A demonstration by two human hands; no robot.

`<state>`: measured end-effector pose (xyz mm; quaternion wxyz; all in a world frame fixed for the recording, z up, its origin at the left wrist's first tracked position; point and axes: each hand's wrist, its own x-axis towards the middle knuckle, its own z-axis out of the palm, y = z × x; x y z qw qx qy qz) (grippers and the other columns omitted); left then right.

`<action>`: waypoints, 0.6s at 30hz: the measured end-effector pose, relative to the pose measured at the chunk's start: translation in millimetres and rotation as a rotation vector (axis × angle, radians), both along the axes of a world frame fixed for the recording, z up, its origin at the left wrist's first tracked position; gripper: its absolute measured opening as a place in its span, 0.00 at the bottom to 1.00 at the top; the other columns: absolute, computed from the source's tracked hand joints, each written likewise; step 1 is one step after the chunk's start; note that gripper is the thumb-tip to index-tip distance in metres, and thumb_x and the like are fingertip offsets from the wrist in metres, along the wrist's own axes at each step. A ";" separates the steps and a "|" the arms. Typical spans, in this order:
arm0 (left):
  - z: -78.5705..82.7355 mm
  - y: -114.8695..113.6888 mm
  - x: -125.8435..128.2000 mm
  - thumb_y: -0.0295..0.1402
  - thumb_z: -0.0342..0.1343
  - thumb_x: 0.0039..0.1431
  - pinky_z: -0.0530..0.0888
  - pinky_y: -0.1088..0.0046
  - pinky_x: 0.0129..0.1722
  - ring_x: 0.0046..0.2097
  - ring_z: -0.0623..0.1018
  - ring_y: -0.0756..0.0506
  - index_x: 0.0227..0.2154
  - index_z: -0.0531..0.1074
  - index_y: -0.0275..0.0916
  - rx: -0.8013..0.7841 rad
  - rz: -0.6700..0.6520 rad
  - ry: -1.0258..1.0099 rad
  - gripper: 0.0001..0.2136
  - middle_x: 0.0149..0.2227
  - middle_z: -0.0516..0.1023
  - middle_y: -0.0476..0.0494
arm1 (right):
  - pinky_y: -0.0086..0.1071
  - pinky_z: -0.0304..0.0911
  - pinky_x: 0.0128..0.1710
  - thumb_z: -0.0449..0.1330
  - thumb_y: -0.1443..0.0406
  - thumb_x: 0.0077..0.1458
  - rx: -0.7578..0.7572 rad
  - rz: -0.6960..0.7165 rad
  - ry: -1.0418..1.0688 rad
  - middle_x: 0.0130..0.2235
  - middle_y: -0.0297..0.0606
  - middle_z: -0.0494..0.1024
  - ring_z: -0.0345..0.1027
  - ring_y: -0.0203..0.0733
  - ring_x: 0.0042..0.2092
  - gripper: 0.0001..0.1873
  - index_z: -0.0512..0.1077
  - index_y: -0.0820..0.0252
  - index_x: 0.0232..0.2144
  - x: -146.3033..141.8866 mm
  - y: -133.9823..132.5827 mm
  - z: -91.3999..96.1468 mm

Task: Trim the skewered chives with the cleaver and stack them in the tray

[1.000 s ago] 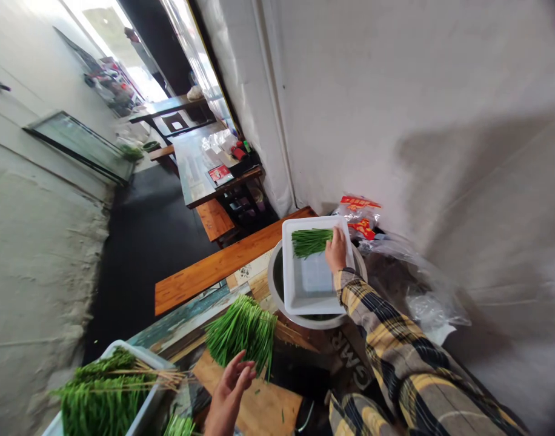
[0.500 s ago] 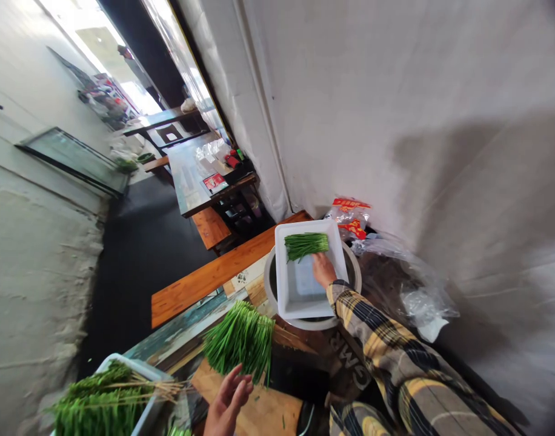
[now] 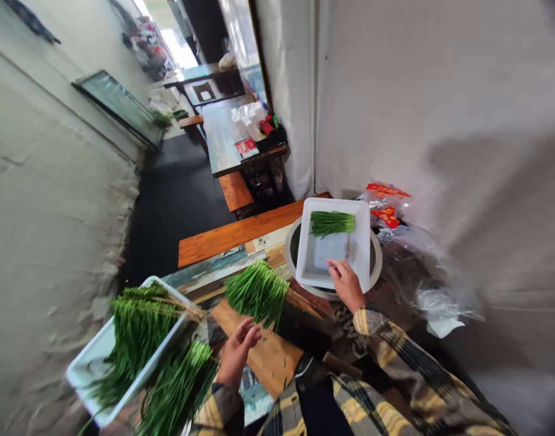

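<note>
My right hand (image 3: 348, 286) hovers over the near edge of a white plastic tray (image 3: 320, 266), fingers apart and nothing held. Inside that tray lies a short, neat bundle of green chives (image 3: 332, 223), with a thin wooden skewer (image 3: 348, 247) beside it. The tray sits on top of a round metal basin (image 3: 375, 266). My left hand (image 3: 238, 352), also open with its fingers loosely spread, is above a wooden cutting board (image 3: 272, 361). A larger heap of chives (image 3: 257, 292) rests at the board's far end, close to some wooden skewers (image 3: 310, 304).
To the left, a second white tray (image 3: 89, 363) holds skewered chives (image 3: 139, 339). Loose long chives (image 3: 180, 381) lie beside it. Clear plastic bags (image 3: 434, 272) and a red-printed bag (image 3: 386, 203) lie right of the basin. A bench (image 3: 241, 230) runs behind the table.
My right hand has drawn back from the chive bundle toward the tray's near edge. The bundle stays put. The view has shifted, showing more of the left tray; my left hand remains open.
</note>
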<state>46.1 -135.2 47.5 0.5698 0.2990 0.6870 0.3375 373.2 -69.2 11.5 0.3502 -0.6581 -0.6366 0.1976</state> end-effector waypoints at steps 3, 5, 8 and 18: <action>-16.8 -5.2 -11.5 0.49 0.64 0.37 0.73 0.71 0.34 0.32 0.78 0.47 0.42 0.71 0.34 0.035 0.083 0.000 0.31 0.34 0.79 0.41 | 0.35 0.64 0.48 0.47 0.65 0.61 -0.102 0.282 0.081 0.43 0.39 0.74 0.68 0.39 0.46 0.15 0.68 0.54 0.47 -31.7 -64.1 -9.3; -26.1 -4.5 -19.1 0.49 0.63 0.38 0.72 0.73 0.32 0.30 0.78 0.48 0.41 0.71 0.34 0.052 0.109 0.028 0.28 0.31 0.78 0.42 | 0.34 0.66 0.45 0.47 0.65 0.60 -0.204 0.381 0.061 0.42 0.39 0.74 0.69 0.40 0.44 0.14 0.68 0.55 0.47 -46.3 -104.6 -24.4; -38.0 6.8 -29.0 0.45 0.61 0.43 0.72 0.72 0.32 0.29 0.76 0.49 0.39 0.72 0.34 0.125 0.110 0.126 0.23 0.29 0.77 0.45 | 0.35 0.66 0.42 0.50 0.64 0.59 -0.299 0.437 -0.031 0.41 0.40 0.74 0.70 0.41 0.42 0.14 0.67 0.57 0.47 -55.2 -151.4 -51.7; -36.3 92.3 -22.8 0.34 0.53 0.55 0.68 0.66 0.44 0.42 0.72 0.43 0.40 0.73 0.37 0.453 -0.390 0.964 0.11 0.38 0.73 0.40 | 0.35 0.63 0.40 0.57 0.67 0.50 -0.395 0.360 -0.320 0.40 0.40 0.72 0.69 0.44 0.43 0.15 0.66 0.57 0.43 -57.6 -201.3 -91.3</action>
